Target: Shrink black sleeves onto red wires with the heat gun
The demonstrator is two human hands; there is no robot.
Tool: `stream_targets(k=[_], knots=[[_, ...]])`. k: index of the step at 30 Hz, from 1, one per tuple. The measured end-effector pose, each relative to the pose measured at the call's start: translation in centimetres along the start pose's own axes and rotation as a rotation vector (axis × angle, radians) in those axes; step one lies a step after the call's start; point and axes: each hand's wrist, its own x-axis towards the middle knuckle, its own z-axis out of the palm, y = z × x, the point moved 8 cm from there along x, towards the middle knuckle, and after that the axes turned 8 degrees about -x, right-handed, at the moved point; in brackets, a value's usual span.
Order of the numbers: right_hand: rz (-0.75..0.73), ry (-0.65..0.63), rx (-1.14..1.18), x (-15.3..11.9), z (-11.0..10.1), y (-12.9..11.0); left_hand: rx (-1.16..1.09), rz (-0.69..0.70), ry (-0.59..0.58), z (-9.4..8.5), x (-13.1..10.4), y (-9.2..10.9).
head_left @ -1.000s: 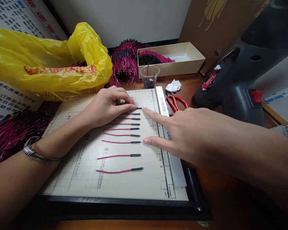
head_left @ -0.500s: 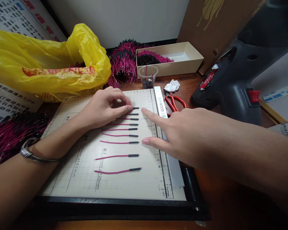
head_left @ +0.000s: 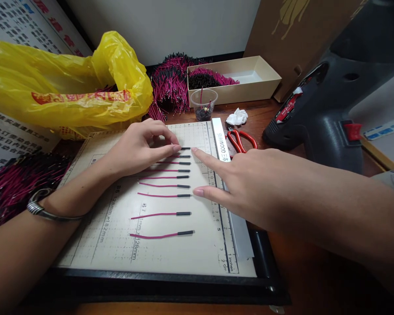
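Several short pink-red wires (head_left: 157,196) with black sleeves lie in a column across a cream paper trimmer board (head_left: 197,249). The pinched thumb and forefinger of my left hand (head_left: 144,144) are closed on the topmost wire (head_left: 185,148); its black sleeve sticks out to the right, while the hand hides its pink length. My right hand (head_left: 249,183) comes in from the right, thumb and forefinger spread and nothing between them. Its forefinger tip is at the sleeve end of that same wire. Near the sleeve end of a lower wire rests the thumb tip.
Red-handled pliers (head_left: 241,140), crumpled white tissue (head_left: 237,117) and a clear cup (head_left: 203,109) stand beyond the white rail (head_left: 238,238). Behind are a cardboard tray (head_left: 243,92) and a wire heap (head_left: 170,83). A yellow bag (head_left: 85,109) is left, a dark heat gun (head_left: 331,122) right.
My right forefinger has shifted slightly left, up to the sleeve end of the topmost wire. My left hand keeps its pinch, and the other wires lie as before.
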Motion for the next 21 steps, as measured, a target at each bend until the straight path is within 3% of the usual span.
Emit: stream_targets(k=[13,21], knots=[[0.027,-0.074,0.001,0.18,-0.08,-0.1,-0.025,-0.003,-0.001,-0.16,-0.17,-0.25],[0.023,-0.056,0.007,0.38,-0.09,0.03,-0.013,0.018,-0.005,-0.17,-0.16,-0.55]])
